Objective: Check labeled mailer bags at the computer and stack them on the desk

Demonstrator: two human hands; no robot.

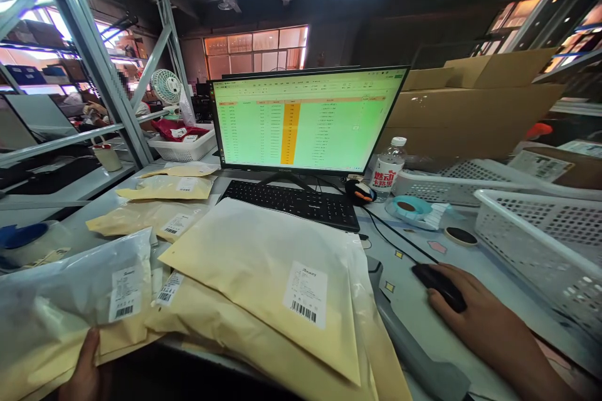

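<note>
At the lower left, my left hand (pixel 85 368) grips the bottom edge of a yellow and white plastic mailer bag (pixel 56 301), thumb in front and fingers hidden behind it. The bag bears a white barcode label (pixel 125 293). My right hand (pixel 475 307) rests over a black computer mouse (pixel 439 285) on the desk. Between the hands lies a pile of similar labelled bags, the top mailer bag (pixel 254 263) with its barcode label (pixel 305 294) facing up. A grey handheld device (pixel 414 344), seemingly a barcode scanner, lies just left of my right hand.
Behind the pile stand a black keyboard (pixel 286 202) and a monitor (pixel 305 128) showing a spreadsheet. More flat bags (pixel 164 187) lie to its left. A water bottle (pixel 388 169), tape roll (pixel 409 207) and white plastic baskets (pixel 540 232) occupy the right, before a large cardboard box (pixel 451 113).
</note>
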